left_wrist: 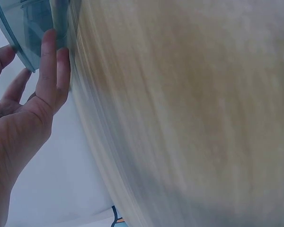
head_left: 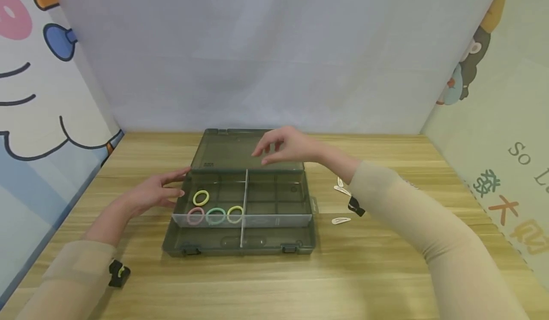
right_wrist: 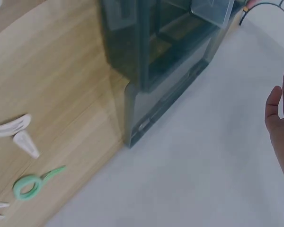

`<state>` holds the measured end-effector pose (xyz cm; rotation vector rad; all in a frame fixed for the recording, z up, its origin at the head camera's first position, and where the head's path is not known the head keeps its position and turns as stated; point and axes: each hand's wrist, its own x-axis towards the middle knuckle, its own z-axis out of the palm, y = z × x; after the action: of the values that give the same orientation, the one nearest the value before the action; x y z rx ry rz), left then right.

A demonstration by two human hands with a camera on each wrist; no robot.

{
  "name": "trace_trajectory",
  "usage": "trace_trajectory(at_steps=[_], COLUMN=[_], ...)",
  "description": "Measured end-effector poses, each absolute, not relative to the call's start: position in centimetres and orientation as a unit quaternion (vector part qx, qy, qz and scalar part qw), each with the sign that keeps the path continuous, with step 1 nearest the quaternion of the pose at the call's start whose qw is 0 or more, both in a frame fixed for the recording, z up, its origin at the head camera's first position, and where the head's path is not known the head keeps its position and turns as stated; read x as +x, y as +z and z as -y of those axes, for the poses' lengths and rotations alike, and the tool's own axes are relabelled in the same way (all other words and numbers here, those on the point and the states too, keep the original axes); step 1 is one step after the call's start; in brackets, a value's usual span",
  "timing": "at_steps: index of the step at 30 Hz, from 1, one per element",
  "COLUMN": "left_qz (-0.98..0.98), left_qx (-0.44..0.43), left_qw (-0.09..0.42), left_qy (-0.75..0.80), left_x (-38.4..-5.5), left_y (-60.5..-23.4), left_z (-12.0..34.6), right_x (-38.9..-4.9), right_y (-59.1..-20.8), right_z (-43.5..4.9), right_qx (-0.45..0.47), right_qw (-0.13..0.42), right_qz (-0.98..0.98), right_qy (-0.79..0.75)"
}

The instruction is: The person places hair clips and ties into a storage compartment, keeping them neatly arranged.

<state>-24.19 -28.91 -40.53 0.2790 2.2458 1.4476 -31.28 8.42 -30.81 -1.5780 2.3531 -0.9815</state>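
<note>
A dark translucent divided box (head_left: pixel 279 191) stands on the table with its lid (head_left: pixel 223 150) folded back. Small hair ties lie in its left compartment: a yellow one (head_left: pixel 200 198), a pink one (head_left: pixel 196 216), a green one (head_left: pixel 216 216) and another yellow one (head_left: pixel 235 214). My left hand (head_left: pixel 152 193) rests its fingers against the box's left side; the left wrist view shows them extended along its wall. Over the lid and the back of the box hovers my right hand (head_left: pixel 289 146), fingers loosely bent, nothing between them.
White snap hair clips (head_left: pixel 340 221) lie on the table right of the box, partly behind my right sleeve. The right wrist view shows a green hair tie with a tail (right_wrist: pixel 31 185) near more white clips (right_wrist: pixel 26 143). A pale cloth (head_left: pixel 266 57) hangs behind the table.
</note>
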Motion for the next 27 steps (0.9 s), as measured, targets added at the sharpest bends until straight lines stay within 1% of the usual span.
trace_trajectory(at_steps=[10, 16, 23, 27], left_qz=[-0.814, -0.811, -0.81, -0.811], left_qx=[0.106, 0.108, 0.108, 0.109], left_qw=[0.222, 0.221, 0.223, 0.222], left_qy=[0.526, 0.53, 0.532, 0.531], left_x=[-24.1, -24.1, -24.2, -24.3], left_y=[-40.5, -40.6, -40.7, -40.8], left_z=[29.0, 29.0, 29.0, 29.0], right_x=[-31.8, -32.2, -32.7, -33.0], right_y=[-30.0, -30.6, -31.6, -32.4], right_z=[-14.8, -18.7, -22.4, -23.9], right_qx=[-0.473, -0.425, -0.382, -0.35], right_qw=[0.051, 0.046, 0.006, 0.004], right_qz=[-0.816, -0.842, -0.869, -0.883], right_qy=[-0.33, -0.329, -0.314, -0.312])
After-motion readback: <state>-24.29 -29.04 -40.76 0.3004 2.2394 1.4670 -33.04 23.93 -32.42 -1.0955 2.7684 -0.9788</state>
